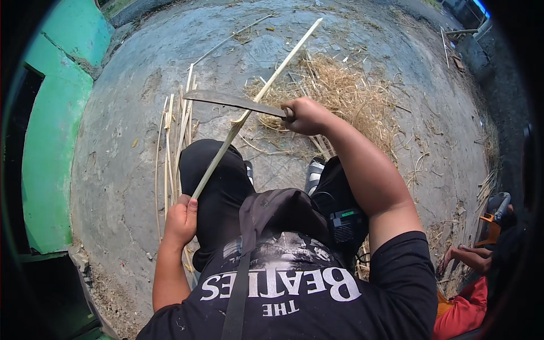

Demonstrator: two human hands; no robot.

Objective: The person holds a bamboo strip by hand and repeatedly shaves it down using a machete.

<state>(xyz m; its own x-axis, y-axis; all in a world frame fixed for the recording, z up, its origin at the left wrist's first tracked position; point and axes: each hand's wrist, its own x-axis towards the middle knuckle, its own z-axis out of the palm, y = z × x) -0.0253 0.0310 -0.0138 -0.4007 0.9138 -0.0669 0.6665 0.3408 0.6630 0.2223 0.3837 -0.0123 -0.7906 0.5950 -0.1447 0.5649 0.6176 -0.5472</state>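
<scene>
My left hand (181,221) is closed round the lower end of a long pale bamboo strip (283,65), which slants up and to the right past my left knee. The handle of a machete (232,101) is in my closed right hand (307,116). Its long, slightly curved blade points left and lies across the strip around the middle, where the two meet. Just below the blade, a small raised sliver shows on the strip. The strip's lower part passes over my left thigh.
Several bamboo strips (169,141) lie on the concrete ground left of my leg. Beyond my right hand spreads a heap of curly shavings (351,93). A green wall (51,147) stands at left. At right sits another person in red (466,309). A black device (347,226) rests on my right thigh.
</scene>
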